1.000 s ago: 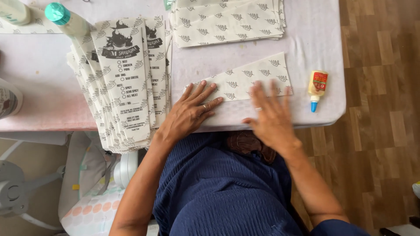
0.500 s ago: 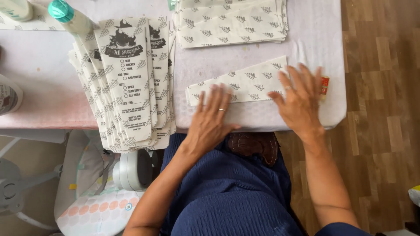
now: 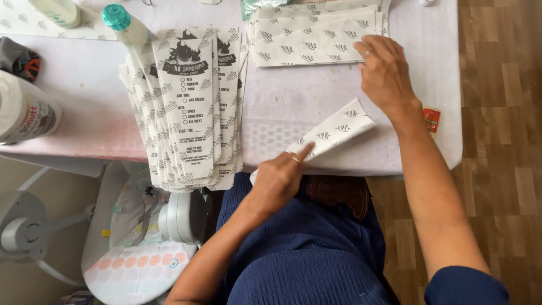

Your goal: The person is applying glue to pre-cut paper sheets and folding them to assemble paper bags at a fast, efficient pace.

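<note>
Head view, looking down on a white cloth-covered table [image 3: 316, 93], which serves as the landmark. At its near edge, a folded white paper sleeve printed with grey leaf marks [image 3: 333, 133] is pinched by the left hand [image 3: 279, 178], whose fingers are closed on the sleeve's near end with the forefinger laid along it. Toward the far edge, the right hand [image 3: 387, 73] is laid flat and open, fingers spread, on a stack of matching leaf-printed paper sheets [image 3: 310, 34]; nothing is gripped by it. On the table's left part, a fanned pile of long printed paper bags [image 3: 192, 107] is seen, with a teal-capped white bottle [image 3: 125, 24] beside its far end. A small red-labelled glue bottle [image 3: 431, 120] is partly hidden behind the right wrist.
</note>
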